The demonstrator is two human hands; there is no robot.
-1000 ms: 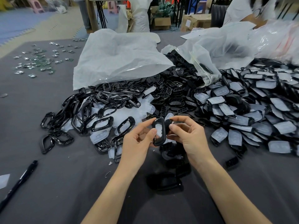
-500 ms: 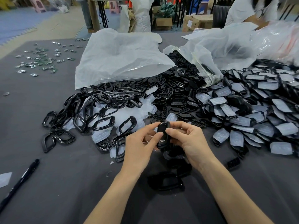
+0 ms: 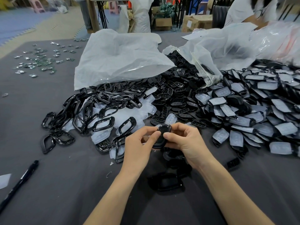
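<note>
A person's two bare hands meet over a table [image 3: 65, 184] covered in dark grey cloth. The left hand [image 3: 138, 143] and right hand [image 3: 186, 142] both pinch a small black oval shell [image 3: 162, 135], thumbs and forefingers curled round its edges, holding it upright just above the cloth at the near edge of the parts piles. Directly below the hands lie a few more black casings [image 3: 165, 182]. To the left spreads a heap of glossy black frames [image 3: 97, 108], mixed with translucent white pads. In the middle is a mound of black button plates [image 3: 175, 95], and to the right a wide pile of black shells topped with pale pads [image 3: 251, 114]. Two crumpled clear plastic bags [image 3: 120, 59] [image 3: 219, 51] lie behind the piles. A black pen [image 3: 17, 184] rests at the near left, and small green and silver pieces [image 3: 37, 62] are scattered at the far left. Beyond the table are blue foam floor mats [image 3: 16, 21], a pink stool [image 3: 37, 4], cardboard boxes [image 3: 194, 23] and another person in white [image 3: 246, 8] at the far right.
</note>
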